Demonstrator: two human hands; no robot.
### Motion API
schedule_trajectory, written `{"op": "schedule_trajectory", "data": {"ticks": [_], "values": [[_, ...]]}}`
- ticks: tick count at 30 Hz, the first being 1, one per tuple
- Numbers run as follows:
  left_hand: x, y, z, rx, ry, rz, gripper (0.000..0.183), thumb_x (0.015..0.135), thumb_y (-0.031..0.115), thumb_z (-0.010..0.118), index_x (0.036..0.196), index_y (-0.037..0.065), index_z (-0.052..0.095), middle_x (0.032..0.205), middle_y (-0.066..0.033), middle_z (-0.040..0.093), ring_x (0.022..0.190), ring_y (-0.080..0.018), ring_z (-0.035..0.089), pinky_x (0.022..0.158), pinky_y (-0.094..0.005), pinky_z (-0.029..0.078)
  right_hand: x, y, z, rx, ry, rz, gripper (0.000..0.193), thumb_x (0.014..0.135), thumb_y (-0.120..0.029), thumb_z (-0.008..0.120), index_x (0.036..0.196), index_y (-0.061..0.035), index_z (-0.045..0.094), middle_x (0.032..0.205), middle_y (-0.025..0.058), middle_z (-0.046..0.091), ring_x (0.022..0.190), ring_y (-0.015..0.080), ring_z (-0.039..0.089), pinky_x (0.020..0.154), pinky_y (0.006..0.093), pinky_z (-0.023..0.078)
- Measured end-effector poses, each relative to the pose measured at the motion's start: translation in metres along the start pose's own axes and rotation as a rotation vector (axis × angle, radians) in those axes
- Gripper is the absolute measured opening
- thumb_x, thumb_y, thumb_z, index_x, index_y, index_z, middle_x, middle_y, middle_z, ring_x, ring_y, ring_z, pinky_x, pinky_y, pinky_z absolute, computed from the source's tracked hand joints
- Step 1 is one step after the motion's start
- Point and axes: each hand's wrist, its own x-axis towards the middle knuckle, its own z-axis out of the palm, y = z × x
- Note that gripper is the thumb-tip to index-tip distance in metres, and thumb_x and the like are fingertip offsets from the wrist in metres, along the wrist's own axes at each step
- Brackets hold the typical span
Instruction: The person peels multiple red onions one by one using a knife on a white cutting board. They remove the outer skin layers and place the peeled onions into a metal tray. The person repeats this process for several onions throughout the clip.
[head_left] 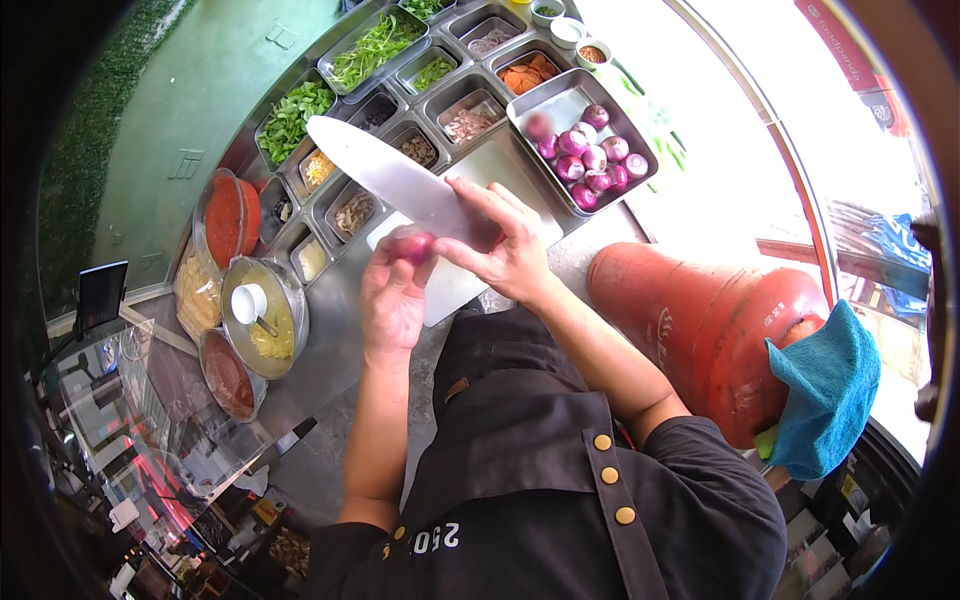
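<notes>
My left hand [392, 305] is closed around a red onion [412, 246], held up over the white cutting board [443, 290]. My right hand [520, 253] grips a large kitchen knife [395, 178] by its near end, the handle hidden in the hand. The wide blade points away to the far left, and its lower part passes right by the onion; whether the edge touches it I cannot tell. My right thumb reaches toward the onion. Beyond my right hand, a metal tray [560, 97] holds several red onions [594, 157].
Metal pans of leafy greens [298, 115], carrot slices [530, 73] and chopped meat [470, 122] line the far side. At left stand a bowl with yellow contents [283, 318] and a bowl with red contents [226, 215]. A red gas cylinder [690, 325] with a blue towel [828, 390] lies at right.
</notes>
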Motion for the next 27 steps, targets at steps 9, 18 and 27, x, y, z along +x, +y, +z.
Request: {"op": "schedule_trajectory", "data": {"ticks": [9, 18, 27], "values": [[0.002, 0.004, 0.005, 0.052, -0.018, 0.001, 0.049, 0.106, 0.015, 0.081, 0.146, -0.002, 0.061, 0.135, -0.0127, 0.072, 0.130, -0.0245, 0.069, 0.125, -0.0438, 0.052, 0.003, -0.006, -0.007, -0.045, -0.031, 0.026, 0.071, 0.083, -0.039, 0.100, 0.145, -0.0116, 0.078, 0.087, 0.0069, 0.062, 0.075, 0.0204, 0.063, 0.069, 0.0364, 0.053], [0.007, 0.017, -0.004, 0.171, -0.023, -0.055, 0.043, 0.106, 0.021, 0.082, 0.138, -0.001, 0.062, 0.131, -0.0111, 0.072, 0.127, -0.0247, 0.073, 0.114, -0.0407, 0.060, 0.007, -0.011, -0.009, -0.119, -0.055, 0.026, 0.056, 0.083, -0.039, 0.097, 0.132, -0.0135, 0.083, 0.089, 0.0077, 0.072, 0.074, 0.0237, 0.073, 0.070, 0.0375, 0.059], [0.008, 0.022, -0.002, 0.197, 0.022, -0.024, 0.042, 0.109, 0.024, 0.078, 0.138, -0.002, 0.062, 0.137, -0.0155, 0.073, 0.127, -0.0260, 0.074, 0.115, -0.0405, 0.060, -0.003, -0.007, 0.002, -0.082, -0.015, 0.046, 0.065, 0.081, -0.036, 0.099, 0.137, -0.0092, 0.080, 0.092, 0.0089, 0.071, 0.078, 0.0232, 0.071, 0.072, 0.0362, 0.057]]}}
